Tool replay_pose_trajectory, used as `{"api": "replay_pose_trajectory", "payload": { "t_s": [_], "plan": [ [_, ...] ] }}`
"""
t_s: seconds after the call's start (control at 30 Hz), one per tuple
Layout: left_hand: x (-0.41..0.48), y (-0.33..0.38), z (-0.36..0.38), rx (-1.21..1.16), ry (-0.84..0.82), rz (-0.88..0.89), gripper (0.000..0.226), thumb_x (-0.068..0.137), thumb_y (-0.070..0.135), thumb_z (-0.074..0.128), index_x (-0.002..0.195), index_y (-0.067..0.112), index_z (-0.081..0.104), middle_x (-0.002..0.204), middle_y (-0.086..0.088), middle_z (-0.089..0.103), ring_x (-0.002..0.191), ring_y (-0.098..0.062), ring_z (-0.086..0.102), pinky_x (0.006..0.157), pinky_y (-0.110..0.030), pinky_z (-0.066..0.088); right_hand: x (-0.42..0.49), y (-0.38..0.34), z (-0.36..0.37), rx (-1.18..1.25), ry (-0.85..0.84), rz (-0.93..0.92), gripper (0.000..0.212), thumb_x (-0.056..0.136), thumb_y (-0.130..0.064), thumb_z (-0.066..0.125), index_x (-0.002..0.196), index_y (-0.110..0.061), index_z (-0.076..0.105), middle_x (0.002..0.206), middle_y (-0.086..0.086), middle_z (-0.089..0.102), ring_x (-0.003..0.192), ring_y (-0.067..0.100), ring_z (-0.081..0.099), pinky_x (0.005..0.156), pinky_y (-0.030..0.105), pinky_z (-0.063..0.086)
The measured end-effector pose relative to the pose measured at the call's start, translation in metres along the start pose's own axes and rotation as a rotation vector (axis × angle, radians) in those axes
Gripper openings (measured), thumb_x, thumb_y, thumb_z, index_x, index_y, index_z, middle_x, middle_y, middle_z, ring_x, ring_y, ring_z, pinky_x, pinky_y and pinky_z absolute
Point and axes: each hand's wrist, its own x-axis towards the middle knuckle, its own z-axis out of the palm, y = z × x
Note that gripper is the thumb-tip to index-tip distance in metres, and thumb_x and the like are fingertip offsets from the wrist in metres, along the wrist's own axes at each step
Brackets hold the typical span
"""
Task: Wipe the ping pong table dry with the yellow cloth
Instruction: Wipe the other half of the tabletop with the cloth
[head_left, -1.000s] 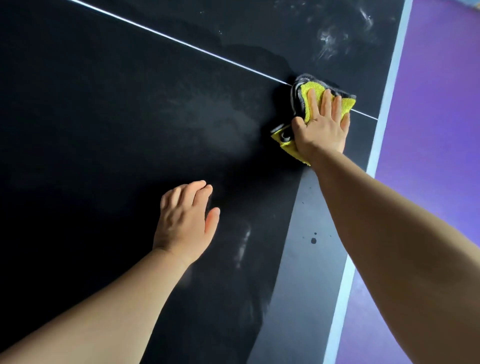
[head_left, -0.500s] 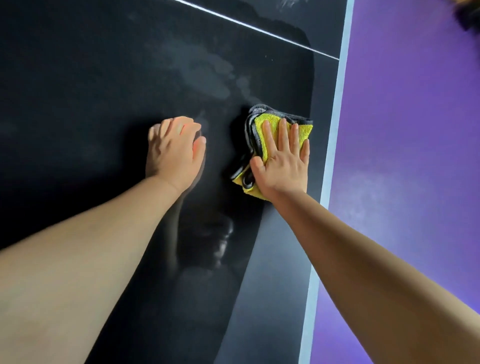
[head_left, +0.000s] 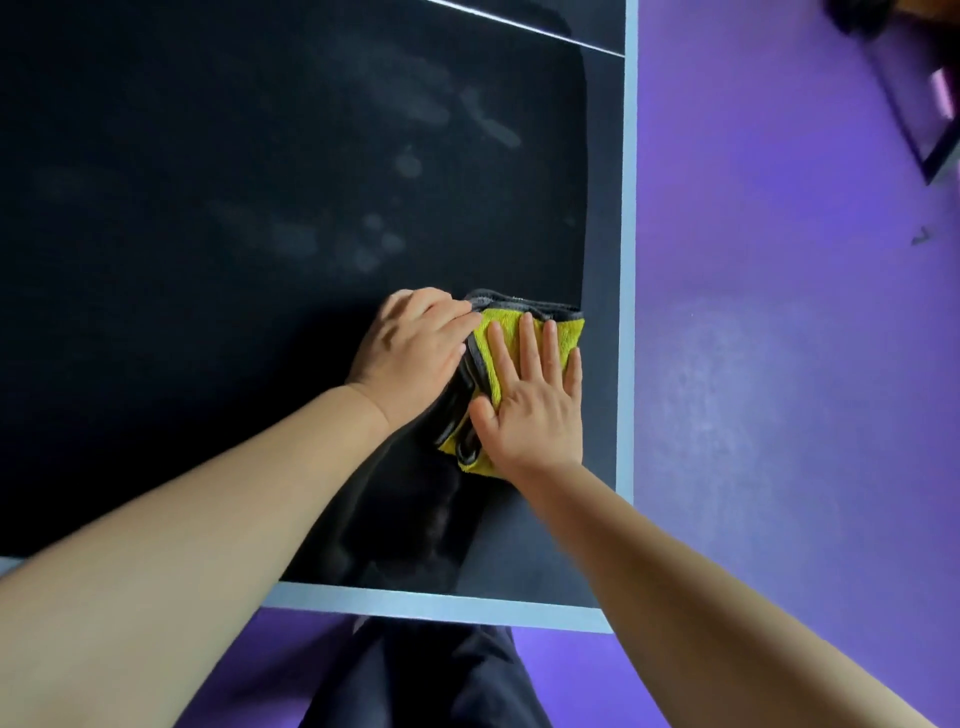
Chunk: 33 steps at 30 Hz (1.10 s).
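The yellow cloth (head_left: 563, 332), folded with a grey edge, lies on the black ping pong table (head_left: 208, 208) near its right front corner. My right hand (head_left: 535, 410) presses flat on the cloth with fingers straight and spread. My left hand (head_left: 415, 353) sits at the cloth's left edge, its fingertips touching the grey border; whether it pinches the cloth is unclear. Pale smears and damp marks (head_left: 426, 109) show on the table farther away.
The table's white side line (head_left: 629, 208) runs along the right and its white end line (head_left: 441, 605) along the front. Purple floor (head_left: 779, 364) lies beyond both. Dark furniture (head_left: 924, 130) stands at the far right. My dark trousers (head_left: 426, 675) show below the table edge.
The cloth and my right hand have slid back toward the table's front right corner. My left hand has moved right from the bare table to the cloth's left edge.
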Motion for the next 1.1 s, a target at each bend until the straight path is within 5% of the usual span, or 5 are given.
{"api": "replay_pose_trajectory", "payload": {
  "t_s": [0.27,0.63,0.8,0.97,1.1],
  "plan": [
    [-0.09,0.042,-0.022,-0.106,-0.073,0.011,0.04,0.081,0.027,0.046,0.107,0.008,0.07,0.108,-0.004,0.068,0.104,-0.02,0.05,0.096,-0.035,0.031,-0.101,-0.014,0.017,0.006,-0.005,-0.002,0.075,0.086,-0.049,0.03,0.157,-0.03,0.015,0.164,0.006,0.009,0.152,0.031,0.001,0.119,0.05,-0.005],
    [-0.121,0.089,-0.028,-0.11,-0.199,0.054,0.059,0.06,0.04,0.061,0.108,0.007,0.069,0.108,-0.006,0.068,0.107,-0.019,0.045,0.095,-0.036,0.031,-0.15,0.004,-0.001,-0.14,-0.116,-0.033,0.078,0.078,-0.046,0.041,0.147,-0.009,0.044,0.152,0.018,0.039,0.144,0.038,0.026,0.114,0.053,0.012],
    [-0.083,0.075,-0.026,-0.085,-0.232,-0.002,0.061,0.061,0.026,0.058,0.12,0.011,0.064,0.123,-0.003,0.063,0.116,-0.021,0.047,0.1,-0.036,0.026,-0.105,0.002,0.002,-0.1,-0.05,0.076,0.084,0.08,-0.051,0.038,0.147,-0.001,0.038,0.153,0.027,0.032,0.144,0.046,0.024,0.113,0.056,0.012],
    [-0.031,0.045,-0.019,-0.05,-0.147,-0.145,0.055,0.063,0.014,0.074,0.116,0.005,0.064,0.122,-0.01,0.063,0.114,-0.028,0.057,0.101,-0.037,0.025,-0.032,0.016,-0.01,-0.096,-0.029,0.148,0.089,0.081,-0.06,0.015,0.153,-0.013,-0.006,0.163,0.018,-0.006,0.15,0.035,-0.014,0.12,0.051,-0.01],
    [0.015,0.03,-0.004,-0.012,-0.147,-0.232,0.055,0.06,0.012,0.079,0.113,0.004,0.065,0.121,-0.012,0.063,0.113,-0.03,0.057,0.1,-0.037,0.024,0.033,0.035,-0.025,-0.078,-0.022,0.128,0.091,0.079,-0.059,0.009,0.156,-0.014,-0.006,0.163,0.016,-0.011,0.149,0.032,-0.019,0.12,0.05,-0.011]
  ]
}}
